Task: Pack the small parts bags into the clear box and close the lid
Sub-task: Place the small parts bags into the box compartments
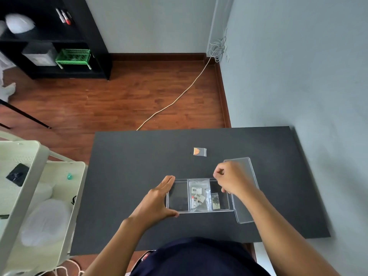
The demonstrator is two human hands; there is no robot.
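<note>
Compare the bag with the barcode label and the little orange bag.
The barcode-label bag lies inside the clear box, in its middle compartment; the orange bag lies alone on the black table beyond the box. The barcode-label bag looks larger and holds pale and red parts; the orange bag shows orange contents and no label. Both are clear plastic and lie flat, untouched by either hand.
</note>
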